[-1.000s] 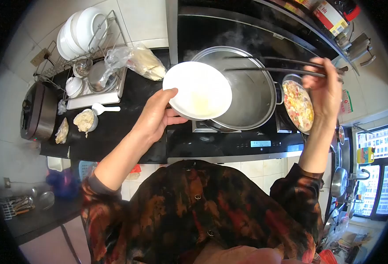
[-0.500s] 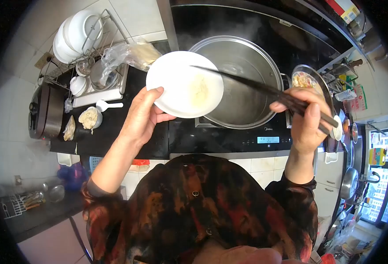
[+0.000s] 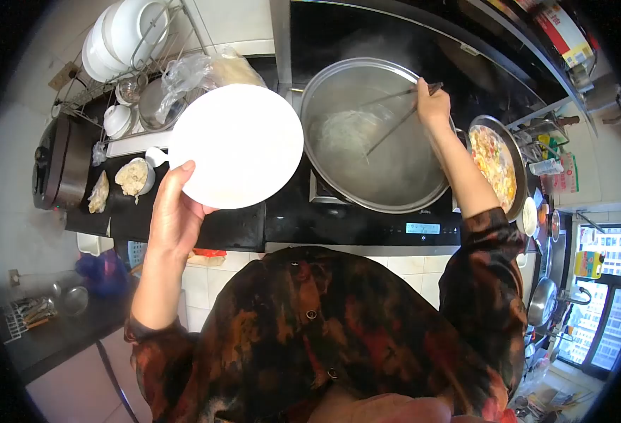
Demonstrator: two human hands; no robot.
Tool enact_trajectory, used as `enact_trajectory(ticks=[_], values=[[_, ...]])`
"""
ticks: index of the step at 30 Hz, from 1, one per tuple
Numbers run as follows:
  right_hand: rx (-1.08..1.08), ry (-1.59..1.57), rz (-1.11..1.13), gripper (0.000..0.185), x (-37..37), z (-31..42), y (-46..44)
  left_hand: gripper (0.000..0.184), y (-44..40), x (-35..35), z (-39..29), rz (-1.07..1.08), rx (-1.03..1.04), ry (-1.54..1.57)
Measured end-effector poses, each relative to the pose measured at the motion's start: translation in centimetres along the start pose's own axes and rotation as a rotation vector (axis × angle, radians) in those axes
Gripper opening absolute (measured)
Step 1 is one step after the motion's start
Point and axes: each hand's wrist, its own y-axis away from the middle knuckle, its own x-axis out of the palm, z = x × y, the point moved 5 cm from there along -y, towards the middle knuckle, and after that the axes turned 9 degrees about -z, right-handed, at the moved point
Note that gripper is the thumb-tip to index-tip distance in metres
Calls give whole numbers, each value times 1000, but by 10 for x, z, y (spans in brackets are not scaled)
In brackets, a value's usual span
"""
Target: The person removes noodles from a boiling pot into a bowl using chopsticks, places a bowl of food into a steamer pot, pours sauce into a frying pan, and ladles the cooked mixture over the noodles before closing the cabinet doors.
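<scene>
Chopsticks (image 3: 393,129) slant left & down into steaming pot (image 3: 367,63) from R hand (image 3: 434,109), which pinches them near top ends, tips spread apart, while L hand (image 3: 176,215), well left of that grip, pinches white plate (image 3: 236,148) by rim w/ thumb on top.

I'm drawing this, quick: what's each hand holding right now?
Left hand: holding a white dish by its edge.
Right hand: closed around the dark chopsticks.

Left hand (image 3: 172,220) pinching; right hand (image 3: 434,106) curled, farther forward.
</scene>
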Motion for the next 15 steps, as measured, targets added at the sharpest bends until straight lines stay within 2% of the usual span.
enact_trajectory(ticks=[1,2,3,5,9,11,12,15], values=[[42,48,-36,34,3,5,0,45,-1,-6,0,-3,-1,10],[121,-49,-56,34,3,7,8,44,-4,-13,1,4,-18,20],[113,-36,-50,34,6,10,12,44,-6,-19,4,10,-38,32],[352,-254,85,32,17,6,23,43,-3,-19,3,-15,-63,72],[368,-178,236,32,29,27,49,43,-10,-22,1,10,-85,149],[399,-278,378,29,43,23,57,44,-14,-26,2,1,-98,163],[482,-282,411,28,45,21,61,44,-16,-28,3,-11,-107,170],[552,-342,442,26,44,15,63,45,-21,-35,6,-26,-123,197]])
